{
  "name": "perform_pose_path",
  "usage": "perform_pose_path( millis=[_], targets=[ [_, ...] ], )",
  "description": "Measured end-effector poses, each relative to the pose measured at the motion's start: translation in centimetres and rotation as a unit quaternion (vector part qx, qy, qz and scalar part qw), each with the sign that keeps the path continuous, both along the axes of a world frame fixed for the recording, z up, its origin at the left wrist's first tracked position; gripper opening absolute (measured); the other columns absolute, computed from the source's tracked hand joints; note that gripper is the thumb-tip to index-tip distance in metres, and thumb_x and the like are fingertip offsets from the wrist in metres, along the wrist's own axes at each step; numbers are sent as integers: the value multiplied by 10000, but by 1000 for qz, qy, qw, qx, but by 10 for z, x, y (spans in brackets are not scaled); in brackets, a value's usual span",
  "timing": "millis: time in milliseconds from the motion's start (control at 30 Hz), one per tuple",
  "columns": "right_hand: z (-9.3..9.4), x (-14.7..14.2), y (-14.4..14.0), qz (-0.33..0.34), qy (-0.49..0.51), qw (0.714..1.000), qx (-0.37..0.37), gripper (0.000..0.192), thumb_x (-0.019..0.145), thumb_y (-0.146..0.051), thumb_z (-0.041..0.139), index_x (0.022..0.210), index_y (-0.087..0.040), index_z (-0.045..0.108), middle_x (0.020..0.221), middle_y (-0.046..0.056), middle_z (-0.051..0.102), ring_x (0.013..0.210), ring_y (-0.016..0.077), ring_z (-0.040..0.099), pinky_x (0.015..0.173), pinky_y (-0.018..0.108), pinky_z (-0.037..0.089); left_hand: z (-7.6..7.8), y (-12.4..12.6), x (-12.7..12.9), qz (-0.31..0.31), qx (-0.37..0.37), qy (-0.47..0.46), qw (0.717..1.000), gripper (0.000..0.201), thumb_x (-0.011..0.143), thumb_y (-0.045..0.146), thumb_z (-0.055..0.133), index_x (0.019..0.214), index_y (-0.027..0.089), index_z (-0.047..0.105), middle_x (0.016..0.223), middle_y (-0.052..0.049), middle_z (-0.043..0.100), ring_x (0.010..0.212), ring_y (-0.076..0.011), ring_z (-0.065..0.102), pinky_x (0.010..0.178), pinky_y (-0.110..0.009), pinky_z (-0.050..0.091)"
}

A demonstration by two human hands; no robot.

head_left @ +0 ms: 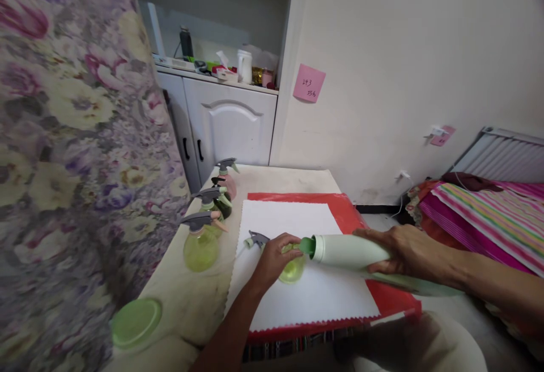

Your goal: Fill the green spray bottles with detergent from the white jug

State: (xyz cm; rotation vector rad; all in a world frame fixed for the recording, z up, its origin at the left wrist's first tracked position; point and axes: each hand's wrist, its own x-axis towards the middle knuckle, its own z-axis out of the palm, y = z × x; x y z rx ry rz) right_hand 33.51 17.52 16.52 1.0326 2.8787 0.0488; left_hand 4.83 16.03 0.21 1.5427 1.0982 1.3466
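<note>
My left hand (274, 258) grips the top of a small yellow-green spray bottle (292, 270) standing on a white cloth (297, 247). A grey trigger head (256, 240) lies on the cloth just left of that hand. My right hand (408, 250) holds a large pale green bottle (352, 252) tipped on its side, its dark green spout (306, 245) at the small bottle's opening.
Several spray bottles with grey trigger heads (204, 236) stand in a row along the table's left side. A green lid (136, 322) lies near the front left corner. A floral curtain (63, 134) hangs close on the left; a striped blanket (484, 207) lies at right.
</note>
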Motion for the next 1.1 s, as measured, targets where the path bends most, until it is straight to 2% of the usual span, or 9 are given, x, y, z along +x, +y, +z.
perform_pose_path(
  millis=[333, 500, 900, 1100],
  targets=[
    [0, 1, 0, 0, -3, 1000, 8, 658, 858, -629, 485, 1333, -175, 510, 640, 77, 719, 547, 234, 684, 491, 268, 365, -2, 1, 0, 1, 0, 2, 1000, 152, 743, 239, 690, 891, 207, 707, 917, -30, 679, 909, -207, 621, 844, -310, 444],
    [2, 0, -1, -3, -16, 1000, 4, 659, 860, -630, 479, 1334, -173, 501, 667, 116, 732, 602, 271, 704, 511, 299, 350, -3, 1, 0, 4, -1, 3, 1000, 153, 747, 253, 689, 893, 210, 704, 925, -33, 680, 915, -210, 620, 851, -316, 446],
    [1, 1, 0, 15, -23, 999, 28, 648, 869, -636, 456, 1327, -180, 498, 639, 69, 719, 558, 242, 686, 493, 270, 343, 1, 0, 0, 7, -1, 8, 1000, 153, 732, 243, 693, 880, 207, 711, 914, -32, 692, 904, -212, 625, 846, -319, 452],
    [1, 0, 0, 11, -25, 999, 23, 641, 877, -623, 457, 1340, -181, 487, 651, 78, 728, 577, 245, 695, 506, 270, 356, 0, 0, 0, 8, 1, 15, 1000, 149, 740, 237, 688, 886, 216, 711, 926, -30, 688, 908, -210, 625, 856, -322, 454]
  ],
)
